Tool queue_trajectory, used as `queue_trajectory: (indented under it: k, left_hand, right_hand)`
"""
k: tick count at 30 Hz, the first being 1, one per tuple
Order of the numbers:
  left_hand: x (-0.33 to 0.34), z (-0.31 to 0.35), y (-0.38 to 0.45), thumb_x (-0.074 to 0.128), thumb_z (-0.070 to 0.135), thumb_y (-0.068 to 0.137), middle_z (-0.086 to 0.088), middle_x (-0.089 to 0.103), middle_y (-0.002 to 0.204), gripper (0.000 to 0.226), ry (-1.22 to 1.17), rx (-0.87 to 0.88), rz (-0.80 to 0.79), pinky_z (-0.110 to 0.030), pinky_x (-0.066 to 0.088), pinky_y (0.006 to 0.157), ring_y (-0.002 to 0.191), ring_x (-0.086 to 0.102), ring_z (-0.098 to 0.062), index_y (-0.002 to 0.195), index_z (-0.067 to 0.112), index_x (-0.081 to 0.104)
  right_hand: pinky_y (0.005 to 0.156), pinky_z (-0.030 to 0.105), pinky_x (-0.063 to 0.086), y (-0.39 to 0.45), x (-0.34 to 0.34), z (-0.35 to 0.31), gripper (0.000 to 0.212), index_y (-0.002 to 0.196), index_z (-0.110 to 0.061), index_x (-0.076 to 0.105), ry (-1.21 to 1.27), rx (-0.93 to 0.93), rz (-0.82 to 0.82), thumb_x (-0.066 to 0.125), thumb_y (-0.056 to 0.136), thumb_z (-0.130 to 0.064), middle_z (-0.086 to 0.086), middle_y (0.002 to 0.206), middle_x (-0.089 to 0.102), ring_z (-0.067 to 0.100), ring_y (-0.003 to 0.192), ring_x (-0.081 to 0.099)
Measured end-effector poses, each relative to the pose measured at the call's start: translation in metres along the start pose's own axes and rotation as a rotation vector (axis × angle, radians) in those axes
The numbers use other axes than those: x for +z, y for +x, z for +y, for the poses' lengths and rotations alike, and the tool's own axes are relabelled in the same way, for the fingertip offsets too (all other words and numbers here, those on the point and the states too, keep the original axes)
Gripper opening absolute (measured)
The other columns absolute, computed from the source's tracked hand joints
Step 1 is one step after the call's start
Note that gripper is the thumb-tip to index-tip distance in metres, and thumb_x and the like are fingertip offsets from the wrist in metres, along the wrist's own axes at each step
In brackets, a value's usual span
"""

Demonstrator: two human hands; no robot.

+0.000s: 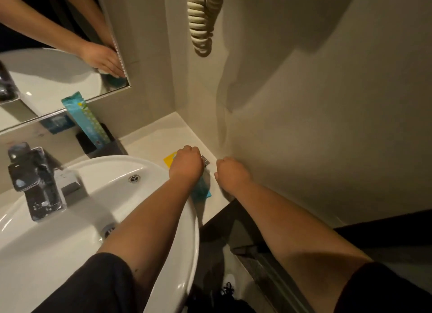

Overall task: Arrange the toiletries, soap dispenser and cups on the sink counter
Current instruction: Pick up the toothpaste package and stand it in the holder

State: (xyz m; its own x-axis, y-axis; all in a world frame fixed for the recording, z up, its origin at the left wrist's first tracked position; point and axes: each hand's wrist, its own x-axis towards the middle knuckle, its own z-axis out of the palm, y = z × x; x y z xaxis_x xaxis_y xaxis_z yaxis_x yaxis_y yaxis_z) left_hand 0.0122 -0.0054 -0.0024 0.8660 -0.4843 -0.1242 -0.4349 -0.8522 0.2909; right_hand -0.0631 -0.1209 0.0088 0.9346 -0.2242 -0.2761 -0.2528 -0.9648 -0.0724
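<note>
My left hand (187, 164) is curled knuckles-up on the white counter (152, 135) right of the basin. It covers the top of a teal packet (201, 192), and a yellow packet (168, 161) shows at its left. A small silver piece (205, 160) pokes out between my hands. My right hand (231, 173) is closed beside the wall, and nothing shows in it. A tall teal packet (90, 122) stands in a black holder (109, 147) at the back.
The white basin (187, 219) with a chrome tap (35, 184) fills the left. A mirror (46, 78) hangs above it and reflects a hand. A coiled cream cord (201, 20) hangs on the wall. The counter's front edge drops off at the right.
</note>
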Motion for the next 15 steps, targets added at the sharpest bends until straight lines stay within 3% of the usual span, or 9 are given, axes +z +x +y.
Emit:
queue_trajectory:
  k: [3, 11, 14, 15]
  left_hand:
    - [0.01, 0.005, 0.01, 0.051, 0.021, 0.096, -0.021, 0.053, 0.118, 0.026, -0.153, -0.151, -0.046, -0.038, 0.041, 0.083, 0.108, 0.053, -0.036, 0.111, 0.0, 0.052]
    - [0.033, 0.002, 0.039, 0.056, 0.015, 0.092, -0.021, 0.064, 0.111, 0.022, -0.361, -0.475, -0.167, -0.034, 0.043, 0.076, 0.105, 0.059, -0.034, 0.104, -0.002, 0.059]
    - [0.039, -0.002, 0.048, 0.06, 0.017, 0.088, -0.018, 0.066, 0.103, 0.015, -0.392, -0.524, -0.166, -0.026, 0.039, 0.061, 0.096, 0.062, -0.031, 0.082, 0.003, 0.057]
    - [0.041, -0.003, 0.051, 0.062, 0.019, 0.086, -0.017, 0.067, 0.1, 0.022, -0.397, -0.539, -0.167, -0.025, 0.034, 0.055, 0.091, 0.062, -0.029, 0.071, 0.007, 0.051]
  right_hand:
    - [0.072, 0.034, 0.05, 0.007, 0.009, -0.001, 0.018, 0.11, -0.011, 0.06, 0.017, 0.038, -0.041, 0.053, 0.096, -0.019, 0.01, 0.106, 0.061, 0.026, 0.091, 0.062]
    - [0.088, 0.042, 0.056, 0.045, 0.021, -0.012, 0.022, 0.114, -0.007, 0.06, 0.06, 0.081, -0.153, 0.055, 0.092, -0.004, 0.015, 0.115, 0.062, 0.032, 0.102, 0.063]
    - [0.088, 0.044, 0.057, 0.055, 0.023, -0.018, 0.024, 0.115, -0.006, 0.06, 0.071, 0.095, -0.157, 0.059, 0.091, -0.003, 0.015, 0.115, 0.063, 0.033, 0.103, 0.064]
    - [0.087, 0.045, 0.057, 0.058, 0.024, -0.02, 0.024, 0.114, -0.005, 0.06, 0.106, 0.112, -0.158, 0.057, 0.091, -0.001, 0.017, 0.115, 0.062, 0.035, 0.103, 0.064]
